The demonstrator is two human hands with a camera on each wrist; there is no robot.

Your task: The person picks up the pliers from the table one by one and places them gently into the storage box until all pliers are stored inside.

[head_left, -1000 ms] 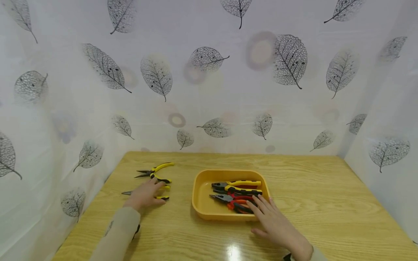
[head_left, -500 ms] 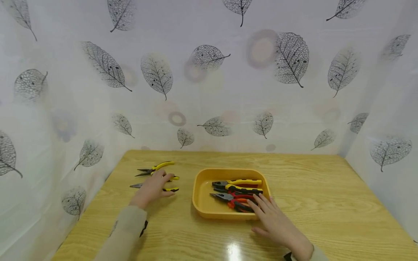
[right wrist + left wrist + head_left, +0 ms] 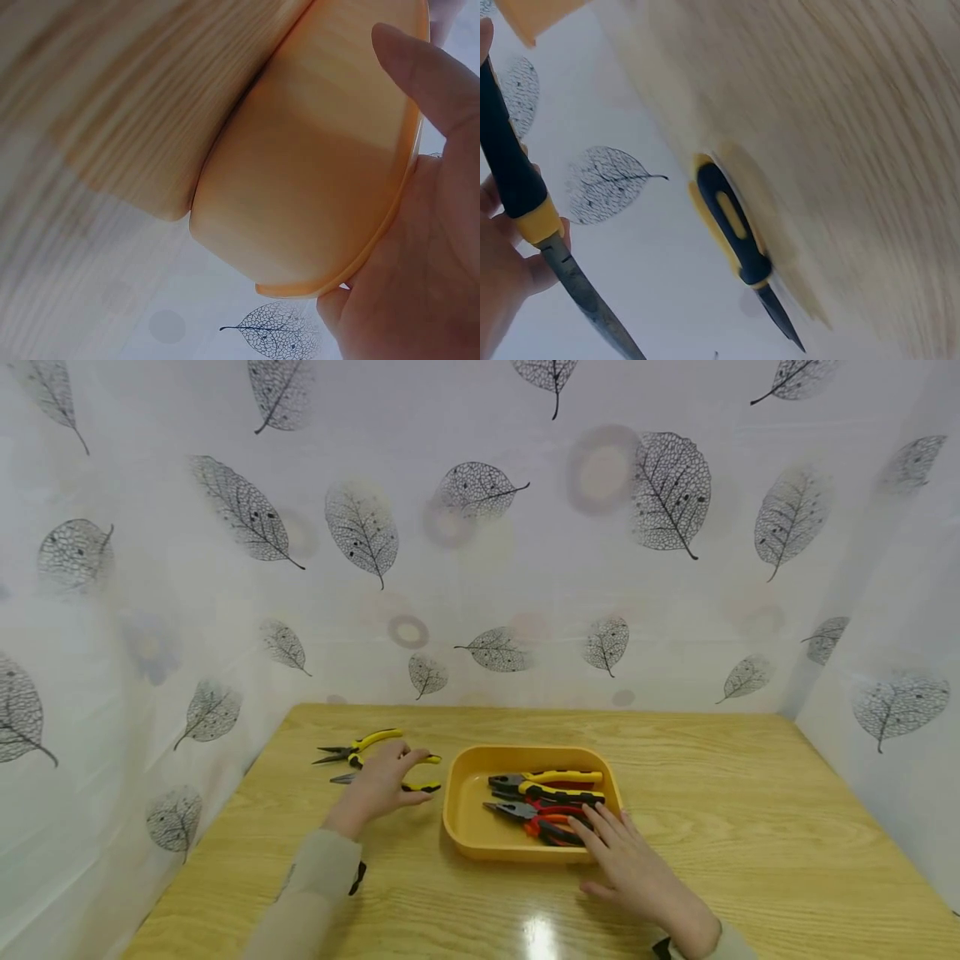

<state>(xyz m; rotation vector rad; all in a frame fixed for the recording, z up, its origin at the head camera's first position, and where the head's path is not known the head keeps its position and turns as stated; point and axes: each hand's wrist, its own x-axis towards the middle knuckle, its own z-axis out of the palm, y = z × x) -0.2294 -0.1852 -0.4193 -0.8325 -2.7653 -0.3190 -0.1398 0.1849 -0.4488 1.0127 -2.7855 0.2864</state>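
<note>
My left hand (image 3: 375,792) grips a pair of pliers with yellow-and-black handles (image 3: 511,161). Its grey jaws stick out to the left of the hand, and the handles point right, close to the tray's left side. Behind that hand, a second pair of yellow-handled long-nose pliers (image 3: 378,738) lies on the table, partly covered by the hand in the head view. My right hand (image 3: 637,872) rests with straight fingers over the near right corner of a yellow plastic tray (image 3: 467,814). In the right wrist view, the thumb (image 3: 412,64) lies against the tray's outer wall.
Inside the tray lie yellow-and-black pliers (image 3: 562,777) and red-and-black long-nose pliers (image 3: 517,811), the latter's handles partly under the right fingers. The wooden table (image 3: 750,810) ends at a leaf-print sheet (image 3: 480,568) behind and at both sides.
My left hand has carried the gripped pliers rightward and slightly away from me, closer to the tray. The right hand and the tray have stayed in place.
</note>
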